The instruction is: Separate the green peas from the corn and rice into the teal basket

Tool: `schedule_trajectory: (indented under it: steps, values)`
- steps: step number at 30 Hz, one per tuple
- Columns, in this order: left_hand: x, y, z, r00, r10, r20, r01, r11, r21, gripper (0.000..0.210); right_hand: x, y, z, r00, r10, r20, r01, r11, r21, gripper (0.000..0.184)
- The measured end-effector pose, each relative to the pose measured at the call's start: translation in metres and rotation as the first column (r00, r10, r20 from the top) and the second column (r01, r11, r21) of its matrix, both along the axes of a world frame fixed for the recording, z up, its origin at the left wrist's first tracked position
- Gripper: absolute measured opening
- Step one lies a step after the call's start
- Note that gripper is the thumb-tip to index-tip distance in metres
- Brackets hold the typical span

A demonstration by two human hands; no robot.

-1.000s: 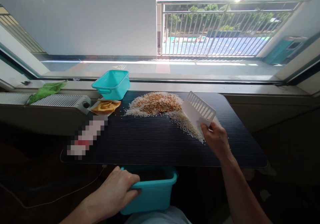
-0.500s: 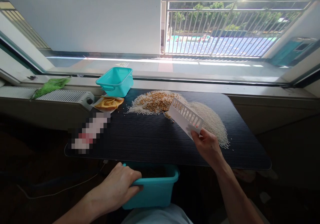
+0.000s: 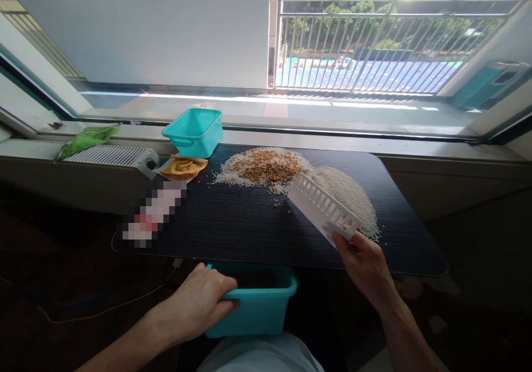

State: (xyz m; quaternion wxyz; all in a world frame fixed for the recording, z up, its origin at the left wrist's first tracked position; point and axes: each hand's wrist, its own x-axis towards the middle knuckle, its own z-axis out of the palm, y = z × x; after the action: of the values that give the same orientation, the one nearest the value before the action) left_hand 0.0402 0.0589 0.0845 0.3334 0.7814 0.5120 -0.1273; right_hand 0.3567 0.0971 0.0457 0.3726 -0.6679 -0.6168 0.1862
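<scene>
My left hand (image 3: 208, 297) grips the near left rim of a turquoise plastic bin (image 3: 257, 311), held below the table's front edge against my lap. The inside of that bin is dark, so its contents cannot be made out. In my right hand (image 3: 368, 264) is a white slotted plastic panel (image 3: 322, 208), tilted over the table and pinched at its lower right end. Just behind it lies a mound of white rice (image 3: 353, 194). To the left of that, yellow soybean-like grains (image 3: 270, 167) lie mixed on more rice, with a few loose ones near the panel.
A second turquoise bin (image 3: 197, 133) stands at the table's back left. In front of it is a flat orange-yellow item on white paper (image 3: 183, 168), then a blurred-out item (image 3: 155, 214). A green cloth (image 3: 90, 139) lies on the radiator (image 3: 112, 156). The dark table (image 3: 233, 228) has rounded corners.
My right hand has moved the panel right and toward me, away from the soybean pile, uncovering loose grains. My left hand still grips the bin.
</scene>
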Motion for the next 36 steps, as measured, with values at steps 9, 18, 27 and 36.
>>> schedule_trajectory:
  steps: [9, 18, 27, 36]
  values:
    - [0.0, -0.004, -0.003, 1.0, 0.003, 0.015, -0.004, 1.0, 0.014, 0.024, -0.004, 0.009, 0.004, 0.999, 0.041, 0.013, -0.042, 0.999, 0.022, 0.032]
    - [0.005, -0.002, 0.004, 1.0, -0.015, -0.014, 0.016, 1.0, 0.015, 0.025, 0.015, -0.043, 0.006, 0.993, 0.115, 0.017, -0.116, 0.983, 0.143, 0.018]
    - [0.005, -0.001, 0.006, 0.999, -0.035, -0.016, 0.036, 0.999, 0.027, 0.024, -0.011, -0.064, 0.002, 0.913, 0.408, -0.029, -0.401, 0.906, 0.134, 0.023]
    - [-0.018, -0.01, 0.009, 0.999, 0.006, -0.052, -0.005, 0.999, 0.035, 0.021, -0.042, 0.009, 0.0, 0.851, 0.524, -0.04, -0.525, 0.851, -0.009, 0.029]
